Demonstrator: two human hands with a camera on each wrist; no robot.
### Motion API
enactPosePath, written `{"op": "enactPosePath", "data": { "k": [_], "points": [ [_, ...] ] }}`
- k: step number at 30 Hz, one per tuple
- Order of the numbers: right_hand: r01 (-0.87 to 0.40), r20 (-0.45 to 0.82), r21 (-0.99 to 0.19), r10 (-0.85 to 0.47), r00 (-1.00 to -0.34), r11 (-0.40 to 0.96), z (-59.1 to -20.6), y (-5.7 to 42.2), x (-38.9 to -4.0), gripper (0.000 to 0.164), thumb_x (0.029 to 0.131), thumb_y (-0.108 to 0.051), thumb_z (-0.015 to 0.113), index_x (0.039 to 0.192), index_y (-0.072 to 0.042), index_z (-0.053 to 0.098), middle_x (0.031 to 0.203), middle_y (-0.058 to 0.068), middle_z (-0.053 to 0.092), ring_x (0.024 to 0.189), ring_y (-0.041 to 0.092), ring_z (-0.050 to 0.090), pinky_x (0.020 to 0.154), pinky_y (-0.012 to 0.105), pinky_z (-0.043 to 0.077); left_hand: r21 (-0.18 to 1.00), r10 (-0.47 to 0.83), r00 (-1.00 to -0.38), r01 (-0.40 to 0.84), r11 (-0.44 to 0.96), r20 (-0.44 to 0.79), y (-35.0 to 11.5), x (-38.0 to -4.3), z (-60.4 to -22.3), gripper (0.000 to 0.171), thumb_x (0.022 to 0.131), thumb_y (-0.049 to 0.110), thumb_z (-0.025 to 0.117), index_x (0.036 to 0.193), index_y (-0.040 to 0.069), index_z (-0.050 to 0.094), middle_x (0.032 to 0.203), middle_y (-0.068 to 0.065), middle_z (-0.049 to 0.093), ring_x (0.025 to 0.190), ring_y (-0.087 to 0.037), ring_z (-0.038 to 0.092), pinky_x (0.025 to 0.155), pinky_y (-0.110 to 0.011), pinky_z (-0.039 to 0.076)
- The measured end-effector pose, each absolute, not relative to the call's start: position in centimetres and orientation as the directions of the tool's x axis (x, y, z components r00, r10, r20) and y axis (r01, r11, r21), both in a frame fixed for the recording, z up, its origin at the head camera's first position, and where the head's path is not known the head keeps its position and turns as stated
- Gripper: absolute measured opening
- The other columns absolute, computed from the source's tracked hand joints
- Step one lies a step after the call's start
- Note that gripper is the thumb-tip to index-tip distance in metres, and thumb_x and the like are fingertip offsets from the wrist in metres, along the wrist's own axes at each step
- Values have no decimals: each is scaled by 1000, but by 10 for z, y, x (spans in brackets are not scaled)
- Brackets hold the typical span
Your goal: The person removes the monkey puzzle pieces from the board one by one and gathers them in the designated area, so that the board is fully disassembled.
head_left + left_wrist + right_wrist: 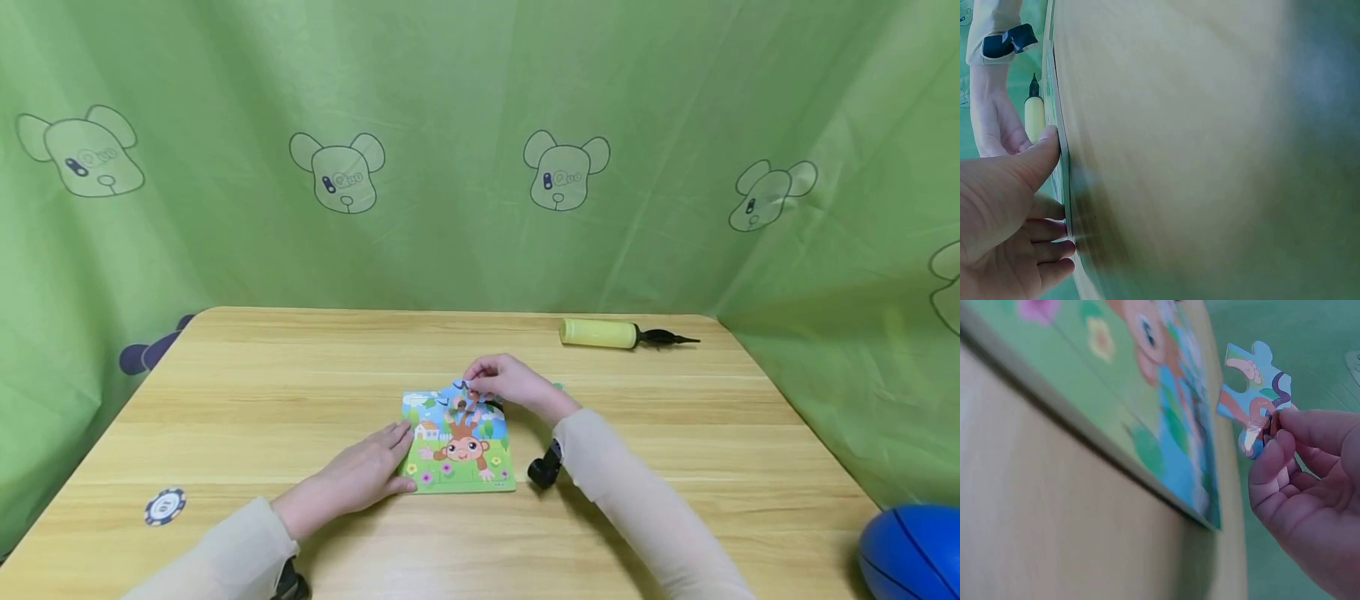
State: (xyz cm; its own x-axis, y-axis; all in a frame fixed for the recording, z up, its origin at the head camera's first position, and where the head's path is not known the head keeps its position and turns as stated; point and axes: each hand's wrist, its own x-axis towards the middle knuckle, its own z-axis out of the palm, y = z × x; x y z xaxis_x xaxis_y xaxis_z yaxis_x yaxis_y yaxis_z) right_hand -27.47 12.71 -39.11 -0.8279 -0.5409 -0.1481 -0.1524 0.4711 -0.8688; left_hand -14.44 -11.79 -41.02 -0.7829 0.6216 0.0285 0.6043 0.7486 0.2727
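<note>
A monkey jigsaw puzzle lies on the table, with a house, grass and flowers printed on it. My left hand rests at its left side, thumb near the lower left corner and fingers along the edge. In the left wrist view, the left fingers touch the board's edge fairly straight. My right hand is over the puzzle's top edge, pinching a jigsaw piece between thumb and fingers. That piece is light blue with a pink foot and a brown part, and it is held tilted above the board.
At the back right lies a yellow hand pump with a black nozzle. A poker chip is on the left of the wooden table. A blue ball sits at the right front corner. Green curtains surround the table.
</note>
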Motion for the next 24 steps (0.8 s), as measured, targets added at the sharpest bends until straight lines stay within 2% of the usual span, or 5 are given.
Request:
{"op": "enactPosePath", "data": {
  "k": [6,12,18,24],
  "points": [
    [-136,-105,-889,-482,-870,438,-378,160,-273,14,92,-11,56,99,0,61,89,10,60,81,25,56,78,46,49,273,619,-785,602,750,30,-118,-144,-409,71,86,34,62,129,-16,39,138,-31,32,126,-43,33,104,-47,29],
    [-145,-94,-851,-418,-903,504,-370,202,-271,19,95,-15,51,100,2,60,86,14,59,83,37,53,71,43,47,275,617,-786,600,751,30,-119,-143,-410,70,86,34,62,130,-16,39,138,-30,32,126,-42,33,104,-47,29],
    [-169,-60,-798,-354,-933,579,-371,241,-273,19,95,-13,52,98,4,61,84,11,60,79,22,53,79,46,47,270,618,-785,603,751,35,-119,-143,-410,71,85,34,63,130,-16,39,138,-30,32,126,-42,33,103,-47,29],
    [-172,-55,-767,-330,-943,618,-375,272,-273,22,95,-14,53,91,6,62,74,9,58,70,19,53,70,40,47,264,622,-782,609,748,42,-118,-143,-410,71,85,34,63,129,-16,39,138,-31,33,125,-42,34,103,-47,30]
  ]
}}
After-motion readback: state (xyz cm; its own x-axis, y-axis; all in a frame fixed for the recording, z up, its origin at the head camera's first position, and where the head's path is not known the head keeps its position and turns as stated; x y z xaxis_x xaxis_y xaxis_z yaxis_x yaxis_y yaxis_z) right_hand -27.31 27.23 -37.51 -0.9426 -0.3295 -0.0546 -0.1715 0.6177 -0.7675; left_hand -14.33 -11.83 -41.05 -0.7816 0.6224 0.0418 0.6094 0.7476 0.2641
